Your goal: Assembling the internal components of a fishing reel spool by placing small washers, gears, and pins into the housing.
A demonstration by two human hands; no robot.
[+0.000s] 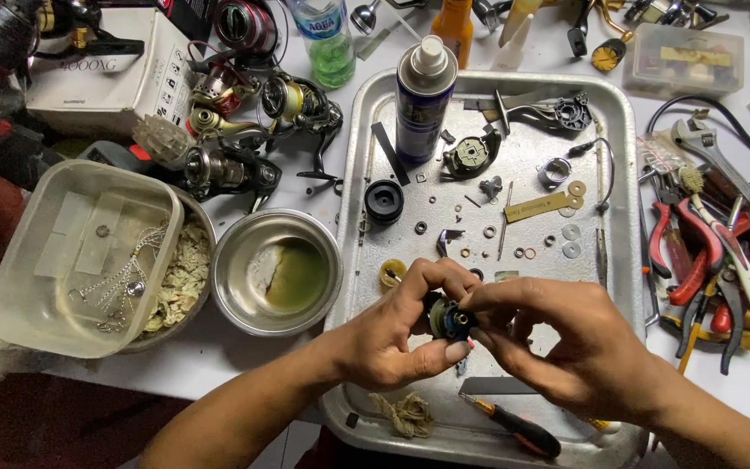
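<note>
Head view shows you the metal tray (622, 113) lying under both of your hands, its far end stretching away beyond your knuckles. Out past your left hand (397, 334) sits a clear plastic tub (28, 287), and between that tub and your left wrist stands a steel bowl (236, 295) with greenish liquid in it. Straight beyond your left fingers a spray can (423, 104) stands upright on the tray. Off to the outside of your right hand (579, 343) lie red-handled pliers (692, 252) among other tools. Just below your right wrist, towards you, a screwdriver (514, 426) with a black and orange handle lies on the tray. Beyond your fingertips small washers (571, 232) are scattered. Your left hand is curled closed around a small dark reel part (451, 320), held above the tray between both hands. Your right thumb and fingers pinch in against the same part.
</note>
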